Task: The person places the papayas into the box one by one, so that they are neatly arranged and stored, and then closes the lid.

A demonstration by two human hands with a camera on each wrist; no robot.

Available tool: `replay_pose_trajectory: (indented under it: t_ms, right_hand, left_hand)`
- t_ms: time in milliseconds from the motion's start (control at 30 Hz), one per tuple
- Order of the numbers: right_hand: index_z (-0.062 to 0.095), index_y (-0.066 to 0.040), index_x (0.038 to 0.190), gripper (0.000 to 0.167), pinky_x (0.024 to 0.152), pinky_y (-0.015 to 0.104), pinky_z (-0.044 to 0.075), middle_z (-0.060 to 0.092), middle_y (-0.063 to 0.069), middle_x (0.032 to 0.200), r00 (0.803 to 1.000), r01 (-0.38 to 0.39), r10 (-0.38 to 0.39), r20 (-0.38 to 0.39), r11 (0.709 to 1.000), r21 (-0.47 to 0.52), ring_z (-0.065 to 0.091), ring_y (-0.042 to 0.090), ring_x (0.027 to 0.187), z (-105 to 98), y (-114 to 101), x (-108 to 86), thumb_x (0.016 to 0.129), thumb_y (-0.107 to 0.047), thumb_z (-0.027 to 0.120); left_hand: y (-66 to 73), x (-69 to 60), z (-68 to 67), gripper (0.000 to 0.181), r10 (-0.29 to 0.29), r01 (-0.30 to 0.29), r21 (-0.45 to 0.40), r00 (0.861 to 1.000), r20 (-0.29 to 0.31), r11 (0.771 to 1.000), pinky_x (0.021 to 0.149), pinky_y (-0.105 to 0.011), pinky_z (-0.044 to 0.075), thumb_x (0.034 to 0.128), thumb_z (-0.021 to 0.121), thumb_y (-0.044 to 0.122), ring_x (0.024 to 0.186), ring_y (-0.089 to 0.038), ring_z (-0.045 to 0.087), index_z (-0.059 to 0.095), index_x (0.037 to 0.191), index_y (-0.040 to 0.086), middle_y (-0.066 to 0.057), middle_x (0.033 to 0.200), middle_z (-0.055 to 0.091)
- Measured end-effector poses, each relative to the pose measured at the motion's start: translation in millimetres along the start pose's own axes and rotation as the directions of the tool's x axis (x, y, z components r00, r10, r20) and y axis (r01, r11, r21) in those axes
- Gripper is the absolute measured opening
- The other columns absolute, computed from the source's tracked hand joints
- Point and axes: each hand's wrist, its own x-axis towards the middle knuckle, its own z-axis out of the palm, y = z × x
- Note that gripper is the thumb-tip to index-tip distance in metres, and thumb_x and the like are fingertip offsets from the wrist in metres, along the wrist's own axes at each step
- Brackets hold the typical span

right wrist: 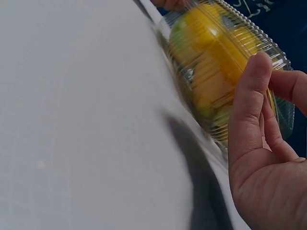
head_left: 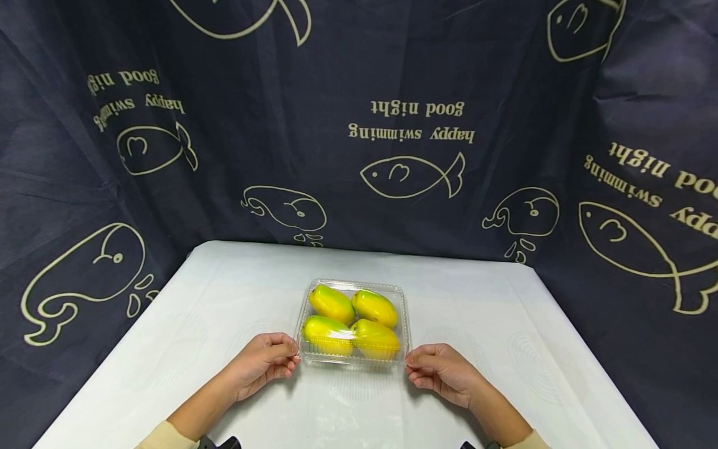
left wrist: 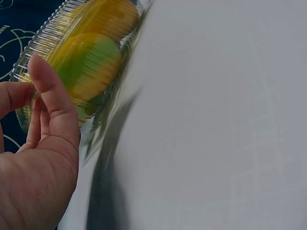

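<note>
A clear plastic clamshell box (head_left: 352, 361) with a ridged rim sits at mid-table in the head view. Inside it lie several yellow-green mangoes (head_left: 374, 308) in two rows, under what looks like a lowered lid. My left hand (head_left: 263, 363) pinches the rim at the near left corner between thumb and fingers. At the near right corner, my right hand (head_left: 445, 376) pinches the rim the same way. Each wrist view shows the thumb and fingertips meeting at the box's edge, with mangoes (left wrist: 88, 67) visible through the ridged plastic wall.
A white cloth covers the table (head_left: 359, 411), whose far edge meets a dark blue curtain (head_left: 415, 218) printed with fish, whales and lettering. More curtain hangs at the left and right sides.
</note>
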Motion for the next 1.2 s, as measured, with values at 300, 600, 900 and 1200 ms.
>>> replay_pose_trajectory:
  t_ms: [300,600,900,1200]
  right_hand:
    - [0.073,-0.006,0.097,0.013,0.072,0.018,0.062,0.076,0.004,0.089,1.000,-0.004,0.004,-0.007,1.000,-0.006,0.074,0.007,0.076,-0.3,-0.9,0.6,0.099,-0.003,0.061]
    - [0.073,-0.002,0.102,0.011,0.072,0.019,0.062,0.077,0.006,0.091,1.000,0.001,-0.002,-0.016,0.999,-0.036,0.075,0.008,0.078,-3.3,-4.0,0.6,0.099,-0.004,0.063]
    - [0.073,0.001,0.106,0.013,0.074,0.022,0.063,0.077,0.007,0.092,0.998,0.024,-0.031,-0.051,0.991,-0.130,0.075,0.011,0.079,-20.9,-17.6,-0.9,0.100,-0.005,0.063]
    - [0.063,0.016,0.117,0.027,0.074,0.025,0.064,0.075,0.006,0.091,0.977,0.082,-0.127,-0.170,0.966,-0.246,0.075,0.013,0.079,-42.2,-37.7,2.3,0.100,-0.006,0.062]
  left_hand:
    - [0.3,-0.8,-1.2,0.006,0.002,-0.002,0.002,1.000,0.008,1.000,0.066,-0.017,0.059,0.0998,0.059,0.007,0.073,-0.007,0.065,0.061,0.097,0.002,-0.003,0.087,0.069]
    - [3.9,0.6,-5.7,0.009,-0.017,0.016,0.019,0.999,0.046,1.000,0.067,-0.019,0.060,0.1016,0.058,0.008,0.072,-0.007,0.066,0.062,0.100,0.000,-0.003,0.089,0.070]
    - [14.7,8.9,-23.5,0.020,0.004,-0.004,0.095,1.000,0.000,0.995,0.070,-0.023,0.062,0.1018,0.060,0.013,0.073,-0.011,0.067,0.060,0.107,-0.007,-0.006,0.090,0.068]
    - [26.5,24.5,-43.0,0.029,0.112,-0.070,0.252,0.981,-0.158,0.965,0.070,-0.027,0.064,0.1021,0.058,0.008,0.074,-0.013,0.068,0.053,0.114,-0.019,-0.011,0.089,0.068]
